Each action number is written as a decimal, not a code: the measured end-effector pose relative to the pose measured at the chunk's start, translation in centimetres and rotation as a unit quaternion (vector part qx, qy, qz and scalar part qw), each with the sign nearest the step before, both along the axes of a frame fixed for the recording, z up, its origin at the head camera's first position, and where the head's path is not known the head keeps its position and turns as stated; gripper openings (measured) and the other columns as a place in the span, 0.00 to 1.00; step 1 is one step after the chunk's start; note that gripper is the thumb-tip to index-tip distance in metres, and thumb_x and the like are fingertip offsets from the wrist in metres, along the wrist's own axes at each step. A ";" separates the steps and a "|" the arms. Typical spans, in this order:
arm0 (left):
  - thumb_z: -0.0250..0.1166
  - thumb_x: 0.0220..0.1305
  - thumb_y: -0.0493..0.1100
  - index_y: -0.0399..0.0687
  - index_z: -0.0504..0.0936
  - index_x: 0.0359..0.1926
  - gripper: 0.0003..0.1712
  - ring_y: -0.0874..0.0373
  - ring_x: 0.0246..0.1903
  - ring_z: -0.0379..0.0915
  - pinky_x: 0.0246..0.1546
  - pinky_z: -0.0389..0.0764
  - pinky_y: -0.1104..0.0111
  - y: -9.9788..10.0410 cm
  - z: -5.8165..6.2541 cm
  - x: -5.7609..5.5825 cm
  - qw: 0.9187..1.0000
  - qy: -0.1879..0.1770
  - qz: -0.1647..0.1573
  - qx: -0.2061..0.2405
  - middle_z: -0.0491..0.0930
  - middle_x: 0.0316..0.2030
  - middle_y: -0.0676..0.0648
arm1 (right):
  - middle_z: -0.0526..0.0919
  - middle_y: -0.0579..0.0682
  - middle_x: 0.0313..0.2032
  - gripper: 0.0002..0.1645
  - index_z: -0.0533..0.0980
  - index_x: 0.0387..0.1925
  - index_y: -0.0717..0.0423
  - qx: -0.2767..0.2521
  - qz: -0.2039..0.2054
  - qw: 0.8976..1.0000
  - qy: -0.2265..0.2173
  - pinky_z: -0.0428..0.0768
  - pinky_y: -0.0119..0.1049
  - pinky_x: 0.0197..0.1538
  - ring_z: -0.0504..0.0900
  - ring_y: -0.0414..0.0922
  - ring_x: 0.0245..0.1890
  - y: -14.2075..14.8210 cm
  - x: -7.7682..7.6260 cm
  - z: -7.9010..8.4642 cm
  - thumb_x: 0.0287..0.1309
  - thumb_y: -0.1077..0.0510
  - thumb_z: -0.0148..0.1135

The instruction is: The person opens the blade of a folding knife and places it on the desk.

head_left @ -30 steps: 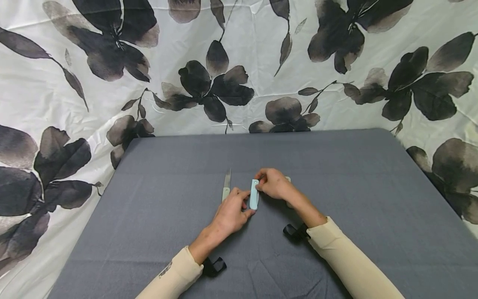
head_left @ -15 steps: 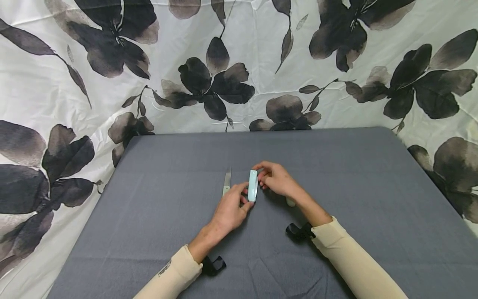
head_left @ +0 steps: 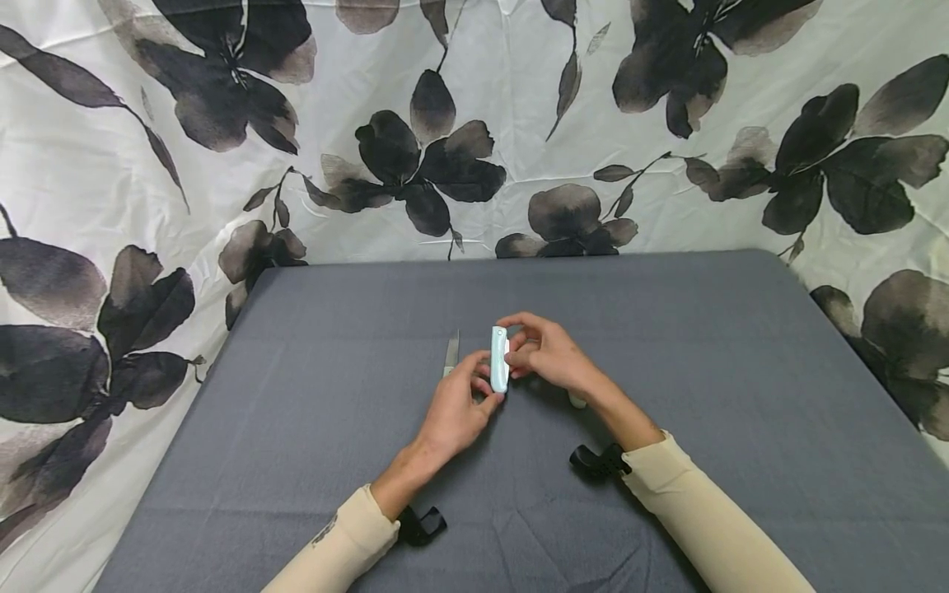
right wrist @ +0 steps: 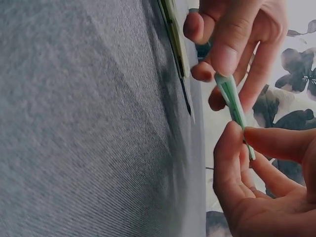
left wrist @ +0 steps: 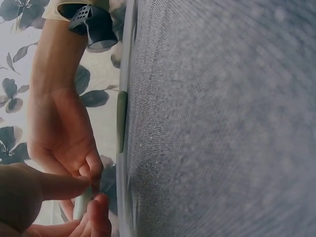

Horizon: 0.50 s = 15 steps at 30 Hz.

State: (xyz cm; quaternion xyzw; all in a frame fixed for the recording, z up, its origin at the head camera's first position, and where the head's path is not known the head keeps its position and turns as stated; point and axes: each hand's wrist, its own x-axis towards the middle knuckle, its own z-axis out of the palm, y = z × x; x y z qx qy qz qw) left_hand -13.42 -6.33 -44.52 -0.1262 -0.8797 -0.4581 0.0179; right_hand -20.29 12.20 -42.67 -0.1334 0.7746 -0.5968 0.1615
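A light blue folding knife (head_left: 500, 359) stands nearly upright between my two hands. My left hand (head_left: 454, 416) holds its lower end with thumb and fingers. My right hand (head_left: 544, 352) pinches it near the upper end, where a thin pale strip shows along the right edge of the handle. In the right wrist view, the folding knife (right wrist: 234, 106) has the left thumb at one end and the right thumb and finger pinching the other. The left wrist view shows my left hand (left wrist: 54, 202) in front, covering most of the knife.
A second folding knife (head_left: 451, 354) lies with its blade out on the grey cloth (head_left: 356, 461), its handle partly behind my left hand. Under my right wrist a pale green handle (head_left: 577, 401) shows in part. A floral curtain (head_left: 549, 165) hangs behind the table.
Both hands have moved the blue folding knife up and slightly left in the head view. My right fingers have shifted on its upper end and right edge.
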 end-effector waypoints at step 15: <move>0.66 0.71 0.38 0.40 0.72 0.68 0.27 0.50 0.47 0.81 0.36 0.81 0.70 -0.3 0.7 -0.6 0.992 -0.055 0.018 0.108 0.81 0.56 0.38 | 0.80 0.53 0.40 0.34 0.71 0.71 0.56 -0.060 -0.028 0.998 -0.012 0.88 0.46 0.46 0.85 0.42 0.34 -0.5 0.5 -0.3 0.64 0.70 0.63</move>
